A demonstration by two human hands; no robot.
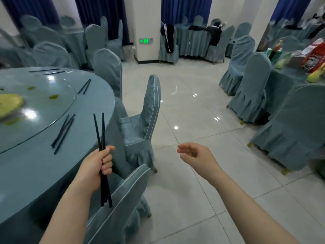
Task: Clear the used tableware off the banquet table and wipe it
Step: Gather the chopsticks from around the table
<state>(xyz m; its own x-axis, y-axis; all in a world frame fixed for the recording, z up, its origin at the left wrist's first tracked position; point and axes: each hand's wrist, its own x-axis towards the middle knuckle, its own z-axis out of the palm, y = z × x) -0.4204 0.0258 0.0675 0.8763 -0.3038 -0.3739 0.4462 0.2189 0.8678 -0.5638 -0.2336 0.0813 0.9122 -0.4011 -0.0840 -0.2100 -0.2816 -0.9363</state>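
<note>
My left hand (98,163) grips a bunch of black chopsticks (101,131) upright, beside the edge of the round banquet table (22,166) with its teal cloth. More black chopsticks lie on the table: a pair near me (63,133), a pair further along the rim (84,86), and others at the far side (44,70). A glass turntable (44,106) in the table's middle carries yellow-green food scraps (9,104). My right hand (195,155) hovers over the floor with loosely relaxed fingers, holding nothing.
Teal-covered chairs stand around the table: one right below my hands (119,205), one tilted against the table (149,110), another behind it (109,67). Tiled floor (193,111) stretches ahead. On the right, a second table (288,80) holds bags and bottles, ringed by chairs (253,88).
</note>
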